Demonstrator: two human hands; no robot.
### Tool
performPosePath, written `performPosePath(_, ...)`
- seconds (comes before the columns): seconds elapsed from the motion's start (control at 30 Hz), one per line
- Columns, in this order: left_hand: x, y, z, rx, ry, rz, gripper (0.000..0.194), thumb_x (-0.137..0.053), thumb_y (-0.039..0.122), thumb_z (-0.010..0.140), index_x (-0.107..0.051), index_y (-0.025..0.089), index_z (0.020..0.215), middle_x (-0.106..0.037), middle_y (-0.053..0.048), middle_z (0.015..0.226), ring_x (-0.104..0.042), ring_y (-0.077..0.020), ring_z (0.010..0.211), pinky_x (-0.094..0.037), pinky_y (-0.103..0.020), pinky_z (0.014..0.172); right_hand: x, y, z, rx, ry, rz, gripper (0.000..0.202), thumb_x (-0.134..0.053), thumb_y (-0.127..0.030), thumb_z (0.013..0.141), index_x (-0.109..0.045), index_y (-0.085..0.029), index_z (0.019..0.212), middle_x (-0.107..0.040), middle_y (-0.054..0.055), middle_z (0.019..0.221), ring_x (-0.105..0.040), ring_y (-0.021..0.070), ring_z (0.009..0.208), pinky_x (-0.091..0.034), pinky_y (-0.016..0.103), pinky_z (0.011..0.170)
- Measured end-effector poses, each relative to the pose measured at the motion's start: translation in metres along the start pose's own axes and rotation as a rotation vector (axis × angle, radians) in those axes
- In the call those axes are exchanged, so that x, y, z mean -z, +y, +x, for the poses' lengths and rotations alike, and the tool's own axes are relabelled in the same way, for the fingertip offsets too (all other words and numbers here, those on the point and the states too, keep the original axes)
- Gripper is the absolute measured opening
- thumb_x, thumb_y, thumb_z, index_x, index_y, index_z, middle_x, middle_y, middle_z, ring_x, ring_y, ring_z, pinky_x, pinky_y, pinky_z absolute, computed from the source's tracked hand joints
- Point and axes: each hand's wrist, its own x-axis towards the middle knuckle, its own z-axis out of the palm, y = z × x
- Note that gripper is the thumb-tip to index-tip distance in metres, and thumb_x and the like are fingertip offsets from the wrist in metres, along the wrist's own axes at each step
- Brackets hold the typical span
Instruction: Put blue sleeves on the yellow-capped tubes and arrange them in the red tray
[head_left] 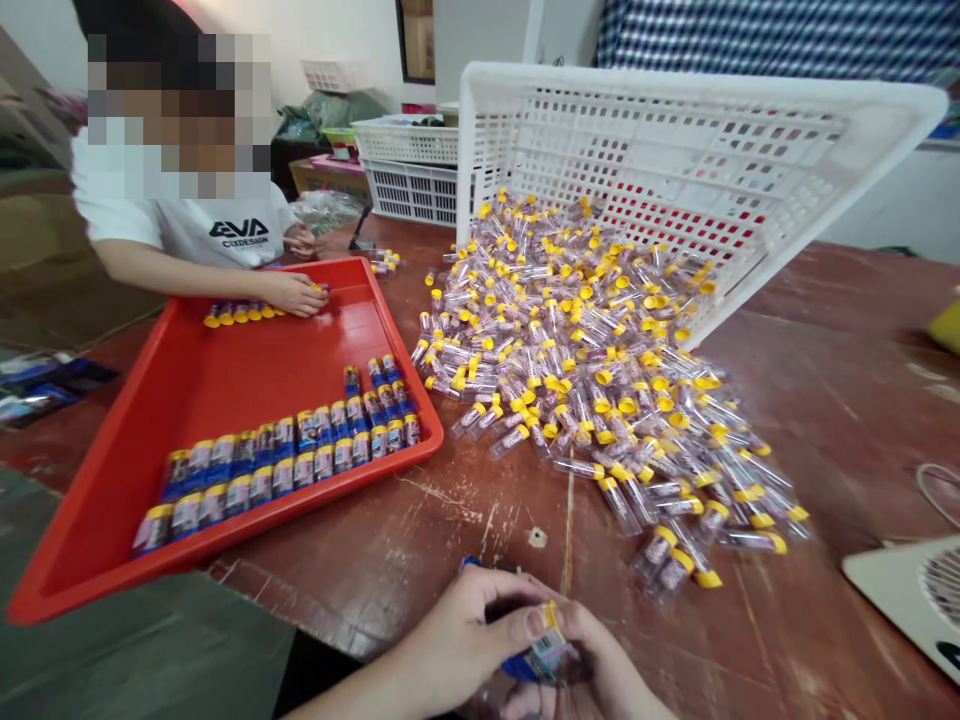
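Observation:
At the table's near edge, my left hand (484, 622) and my right hand (589, 640) are closed together around a small clear tube (551, 650). The tube has a yellow cap, a printed label and blue at one end; fingers cover much of it. Something blue and dark (471, 565) peeks out behind my left knuckles, too hidden to name. Beyond my hands lies a big heap of clear, yellow-capped tubes (555, 350) with pinkish contents. To the left, a red tray (300, 520) holds rows of yellow-capped tubes with blue lower ends (304, 468).
A white perforated crate (697, 90) lies tipped on its side behind the heap. Across the tray, a co-worker's hand (292, 293) touches a row of capped tubes. A beige vented device (919, 595) sits at the right edge. Stacked baskets (412, 190) stand behind.

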Motion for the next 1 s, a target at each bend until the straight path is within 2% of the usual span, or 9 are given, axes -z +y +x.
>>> performPosePath(0.1,-0.001,-0.001,0.001,-0.006,-0.008,-0.028,0.049,-0.067,0.058,0.082,-0.073,0.017,0.108,-0.071,-0.007,0.107,-0.064,-0.0222,0.102,-0.048,-0.029,0.090,-0.001,-0.002,-0.001,-0.001,-0.059,-0.034,0.044,-0.066,-0.030,0.080,-0.055,-0.017,0.120,-0.074,0.010,0.093,-0.073,0.0212,0.069,-0.056,0.030,0.064)
performPosePath(0.2,-0.001,-0.002,0.002,0.016,0.024,-0.102,0.054,-0.071,0.060,0.077,-0.071,0.015,0.107,-0.070,-0.009,0.107,-0.064,-0.0221,0.100,-0.048,-0.031,0.089,0.010,-0.006,-0.004,0.006,-0.136,-0.063,0.045,-0.064,-0.046,0.083,-0.056,-0.020,0.119,-0.072,0.010,0.096,-0.072,0.0215,0.073,-0.057,0.032,0.065)
performPosePath(0.3,0.001,-0.001,0.003,0.083,0.136,-0.235,0.059,-0.074,0.062,0.073,-0.069,0.013,0.105,-0.070,-0.009,0.100,-0.064,-0.0206,0.089,-0.049,-0.030,0.081,0.022,-0.013,-0.010,0.223,-0.092,-0.225,0.047,-0.066,-0.059,0.080,-0.060,-0.023,0.109,-0.067,0.008,0.098,-0.067,0.0236,0.085,-0.056,0.030,0.056)
performPosePath(0.4,0.002,-0.001,0.003,0.131,0.228,-0.346,0.058,-0.077,0.058,0.072,-0.067,0.012,0.104,-0.069,-0.009,0.097,-0.063,-0.0186,0.087,-0.048,-0.029,0.079,0.022,-0.021,-0.016,0.522,0.071,-0.633,0.036,-0.075,-0.044,0.078,-0.064,-0.022,0.105,-0.062,0.007,0.094,-0.060,0.0194,0.085,-0.053,0.025,0.062)
performPosePath(0.5,0.004,-0.001,0.003,0.151,0.278,-0.413,0.060,-0.081,0.055,0.069,-0.065,0.011,0.106,-0.069,-0.008,0.098,-0.061,-0.0175,0.089,-0.047,-0.027,0.081,0.013,-0.031,-0.021,0.663,0.157,-0.834,0.017,-0.073,-0.034,0.081,-0.067,-0.019,0.083,-0.058,0.005,0.085,-0.053,0.0132,0.071,-0.047,0.023,0.065)
performPosePath(0.67,0.006,-0.002,0.000,0.202,0.338,-0.543,0.063,-0.086,0.053,0.063,-0.064,0.011,0.104,-0.069,-0.008,0.095,-0.061,-0.0149,0.080,-0.048,-0.027,0.077,0.008,-0.036,-0.014,0.637,0.163,-0.634,0.021,-0.071,-0.037,0.083,-0.064,-0.018,0.081,-0.056,0.003,0.088,-0.041,0.0064,0.053,-0.035,0.020,0.048)
performPosePath(0.77,0.005,0.000,0.000,0.186,0.325,-0.574,0.057,-0.087,0.049,0.063,-0.065,0.011,0.100,-0.068,-0.005,0.088,-0.061,-0.0141,0.076,-0.048,-0.025,0.072,0.004,-0.033,-0.004,0.639,0.169,-0.693,0.023,-0.075,-0.036,0.079,-0.067,-0.021,0.094,-0.058,0.004,0.088,-0.051,0.0109,0.065,-0.043,0.020,0.056)
performPosePath(0.83,0.005,0.002,0.000,0.173,0.318,-0.590,0.051,-0.086,0.046,0.066,-0.065,0.011,0.096,-0.067,-0.005,0.085,-0.061,-0.0135,0.075,-0.048,-0.023,0.071,-0.002,-0.034,-0.001,0.670,0.153,-0.684,0.017,-0.078,-0.031,0.077,-0.067,-0.019,0.085,-0.058,0.003,0.087,-0.053,0.0111,0.070,-0.045,0.020,0.061)
performPosePath(1.0,0.010,0.002,-0.001,0.106,0.198,-0.582,0.039,-0.069,0.047,0.085,-0.066,0.008,0.088,-0.067,-0.009,0.074,-0.061,-0.0129,0.067,-0.046,-0.021,0.064,-0.010,-0.053,-0.011,0.723,0.384,-0.324,0.026,-0.083,-0.028,0.070,-0.061,-0.018,0.078,-0.061,0.002,0.096,-0.045,0.0045,0.053,-0.039,0.017,0.047)
